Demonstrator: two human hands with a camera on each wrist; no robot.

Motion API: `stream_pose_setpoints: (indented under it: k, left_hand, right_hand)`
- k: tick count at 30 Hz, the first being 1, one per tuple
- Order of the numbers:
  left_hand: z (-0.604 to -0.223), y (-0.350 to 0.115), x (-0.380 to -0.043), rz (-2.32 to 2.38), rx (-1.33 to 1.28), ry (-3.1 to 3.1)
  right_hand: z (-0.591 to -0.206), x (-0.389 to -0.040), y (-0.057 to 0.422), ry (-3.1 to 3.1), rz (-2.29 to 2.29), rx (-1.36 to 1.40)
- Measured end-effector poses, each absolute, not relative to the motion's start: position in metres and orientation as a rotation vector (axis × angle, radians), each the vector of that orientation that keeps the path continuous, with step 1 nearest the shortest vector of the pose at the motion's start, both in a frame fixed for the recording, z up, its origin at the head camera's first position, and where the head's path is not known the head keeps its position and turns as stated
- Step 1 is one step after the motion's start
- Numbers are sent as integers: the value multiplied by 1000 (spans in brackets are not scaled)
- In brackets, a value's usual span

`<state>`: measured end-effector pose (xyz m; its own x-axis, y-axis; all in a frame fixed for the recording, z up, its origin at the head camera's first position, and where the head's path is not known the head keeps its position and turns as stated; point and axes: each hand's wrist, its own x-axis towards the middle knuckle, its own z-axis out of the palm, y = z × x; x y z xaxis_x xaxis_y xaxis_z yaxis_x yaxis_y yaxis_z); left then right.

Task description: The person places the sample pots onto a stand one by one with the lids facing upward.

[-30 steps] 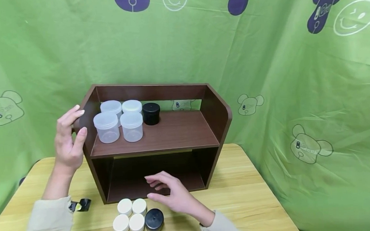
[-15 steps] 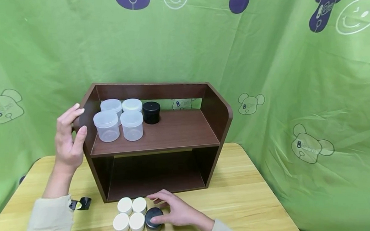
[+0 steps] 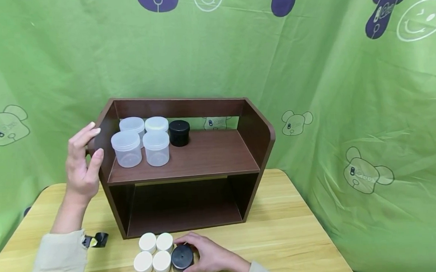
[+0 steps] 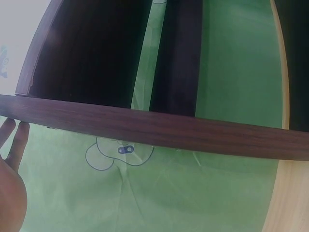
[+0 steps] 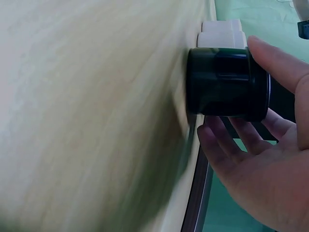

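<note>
My left hand rests its fingertips against the outer left side panel of a dark brown two-tier shelf. In the left wrist view, fingers touch that panel's edge from outside. My right hand grips a black lidded jar on the table, thumb at the near side and fingers round the far side. The right wrist view shows the jar between the thumb and the other fingers. Left of it stand several small white round containers in a close group.
On the upper tier stand several translucent lidded jars at the left, with another black jar beside them. A printed green cloth hangs behind and to the right. The wooden table runs along the shelf's right side.
My right hand has come down and toward me from before the lower tier, and its fingers and thumb have closed round the black jar. The left hand stays at the shelf's side.
</note>
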<state>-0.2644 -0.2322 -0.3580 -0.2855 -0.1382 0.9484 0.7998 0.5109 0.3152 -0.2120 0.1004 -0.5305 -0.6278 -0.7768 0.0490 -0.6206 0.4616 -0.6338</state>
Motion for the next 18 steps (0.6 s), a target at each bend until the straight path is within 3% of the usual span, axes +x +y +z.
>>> stream_pose_setpoints:
  k: [18]
  left_hand:
    - [-357, -232, -264, -1010, -581, -1605]
  right_hand:
    - [-529, -215, 101, 2485, -968, -1220]
